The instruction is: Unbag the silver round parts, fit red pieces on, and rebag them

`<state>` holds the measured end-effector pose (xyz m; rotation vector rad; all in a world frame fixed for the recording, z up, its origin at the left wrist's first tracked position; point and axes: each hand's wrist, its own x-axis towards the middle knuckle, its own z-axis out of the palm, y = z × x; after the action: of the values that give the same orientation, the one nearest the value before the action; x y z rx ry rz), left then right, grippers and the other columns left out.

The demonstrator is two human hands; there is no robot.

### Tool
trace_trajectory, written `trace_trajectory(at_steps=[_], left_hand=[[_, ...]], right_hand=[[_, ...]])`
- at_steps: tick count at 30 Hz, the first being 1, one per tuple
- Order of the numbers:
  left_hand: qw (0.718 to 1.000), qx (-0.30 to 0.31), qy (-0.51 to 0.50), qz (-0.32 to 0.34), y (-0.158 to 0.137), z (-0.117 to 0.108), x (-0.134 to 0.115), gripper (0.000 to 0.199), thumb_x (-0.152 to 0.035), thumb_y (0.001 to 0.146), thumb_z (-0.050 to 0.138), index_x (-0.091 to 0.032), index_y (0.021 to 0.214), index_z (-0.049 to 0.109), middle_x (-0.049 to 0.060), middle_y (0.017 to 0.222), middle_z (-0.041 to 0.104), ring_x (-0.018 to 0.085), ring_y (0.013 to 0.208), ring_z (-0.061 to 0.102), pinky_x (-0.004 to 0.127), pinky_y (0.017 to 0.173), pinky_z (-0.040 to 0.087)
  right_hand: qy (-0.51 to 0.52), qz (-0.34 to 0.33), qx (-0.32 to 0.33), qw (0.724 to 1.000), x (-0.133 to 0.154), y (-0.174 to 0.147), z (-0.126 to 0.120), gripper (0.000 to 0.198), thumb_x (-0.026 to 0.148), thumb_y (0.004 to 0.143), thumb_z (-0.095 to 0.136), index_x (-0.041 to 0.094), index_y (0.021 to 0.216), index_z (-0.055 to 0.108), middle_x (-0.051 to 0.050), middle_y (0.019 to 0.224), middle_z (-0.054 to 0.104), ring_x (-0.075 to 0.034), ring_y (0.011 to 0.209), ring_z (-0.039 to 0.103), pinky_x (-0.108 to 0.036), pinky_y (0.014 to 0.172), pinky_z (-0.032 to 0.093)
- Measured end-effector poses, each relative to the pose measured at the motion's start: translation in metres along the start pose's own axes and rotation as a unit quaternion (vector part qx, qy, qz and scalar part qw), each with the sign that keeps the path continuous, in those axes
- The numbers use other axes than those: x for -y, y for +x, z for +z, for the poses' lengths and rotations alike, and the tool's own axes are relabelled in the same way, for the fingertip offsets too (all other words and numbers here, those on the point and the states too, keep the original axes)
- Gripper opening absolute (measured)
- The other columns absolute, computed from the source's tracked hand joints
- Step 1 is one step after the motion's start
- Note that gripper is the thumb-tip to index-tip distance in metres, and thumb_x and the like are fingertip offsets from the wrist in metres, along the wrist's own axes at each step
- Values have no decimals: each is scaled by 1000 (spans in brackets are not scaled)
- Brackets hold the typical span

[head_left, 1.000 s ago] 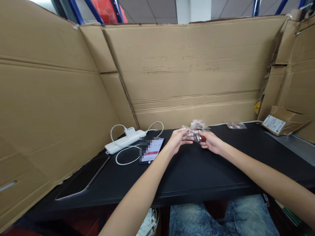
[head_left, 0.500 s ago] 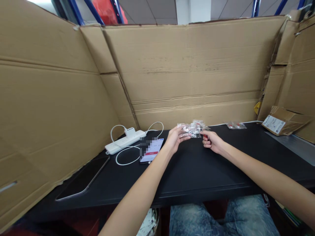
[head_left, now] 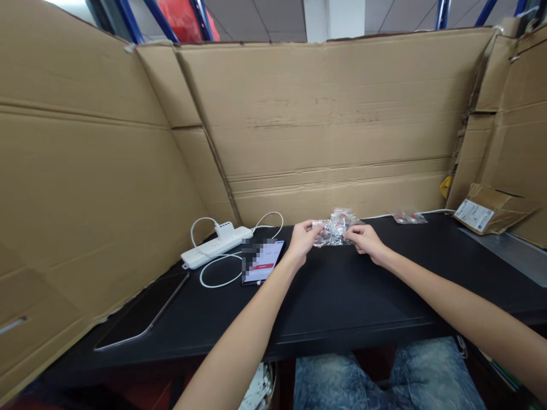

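Between my two hands a small clear plastic bag (head_left: 332,233) is stretched out over the black table, with small shiny bits showing through it. My left hand (head_left: 302,238) pinches its left edge between thumb and fingers. At the bag's right side, the closed fingers of my right hand (head_left: 366,240) grip the plastic. Just behind lies a heap of similar clear bags (head_left: 343,215) with touches of red inside. Glare on the plastic hides what exactly the bags contain.
A white power strip (head_left: 217,246) with a cable lies left, beside a lit phone (head_left: 267,263). Nearer is a dark tablet (head_left: 143,310). To the right are more small bags (head_left: 409,218) and an opened cardboard box (head_left: 489,210). Cardboard walls (head_left: 325,114) enclose the table (head_left: 342,302).
The bag has come slightly nearer and lies flatter between the hands. My right hand has shifted a little left and its fingers now meet the bag; the red item seen in it no longer shows.
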<state>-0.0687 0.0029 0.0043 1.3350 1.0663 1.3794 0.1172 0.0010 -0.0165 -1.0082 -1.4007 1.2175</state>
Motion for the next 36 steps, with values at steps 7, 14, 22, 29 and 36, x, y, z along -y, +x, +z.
trace_trajectory(at_steps=[7,14,22,29,36], left_hand=[[982,115,138,-63,-4,-3,-2,18,-28,75,70,-14,72,59,4,52,64,9,38,51,17,35,34],[952,152,251,-90,-3,-6,2,26,-34,80,61,-16,61,59,1,48,58,7,35,41,19,36,26],[888,-32,456,-55,3,-18,5,25,-32,66,70,-19,49,57,10,52,61,27,66,65,29,57,43],[842,-143,520,29,-8,-15,1,30,-44,66,72,-19,59,56,19,79,68,40,94,64,43,80,45],[878,-3,457,144,-13,1,-4,26,-45,83,58,-21,81,66,7,72,67,24,73,64,29,69,42]], right_hand=[[-1,-27,-67,997,-5,13,-25,22,35,65,74,17,64,61,9,43,33,-3,36,22,-17,32,13],[1,47,-66,997,-5,17,-41,34,48,74,70,15,69,60,10,44,30,-2,35,21,-15,33,14],[-16,104,-63,992,0,17,-38,27,41,83,62,17,72,55,5,47,44,-5,35,36,-14,30,19],[-108,2,49,993,-8,12,-27,27,9,65,73,17,88,61,-1,70,66,-10,54,57,-17,42,41],[-15,-4,110,994,-4,7,-22,32,14,64,78,16,91,60,-4,81,71,-14,69,65,-24,63,51]])
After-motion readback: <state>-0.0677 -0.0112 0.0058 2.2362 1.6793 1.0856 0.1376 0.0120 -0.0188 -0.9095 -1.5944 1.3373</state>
